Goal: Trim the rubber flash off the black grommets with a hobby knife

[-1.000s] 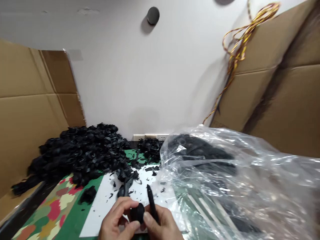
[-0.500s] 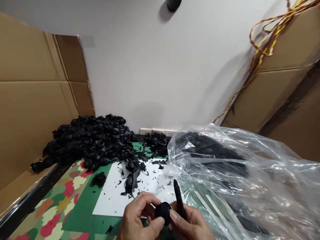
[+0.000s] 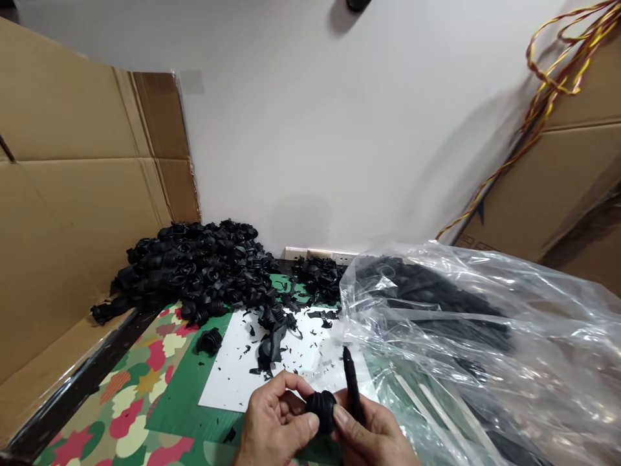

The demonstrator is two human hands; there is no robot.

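Between both hands, near the front edge of the view, is a small black ribbed rubber bellows. My left hand pinches its left side between thumb and index finger. My right hand presses its thumb and fingertips on the right side of the same piece. A slim black pen-like tool also sits in my right hand, pointing up and slightly left; its lower end is hidden by the fingers. Beyond the hands lies a white sheet strewn with black rubber scraps.
A large heap of black rubber parts rises at the back left beside a cardboard box. To the right spreads a clear plastic bag with black parts in it. A power strip runs along the wall. One loose black part rests on the green mat.
The camera view has swung slightly left, so the scene sits farther right. The bellows is turned a little between my fingers, showing more of its ribbed side. Both hands keep hold of it.
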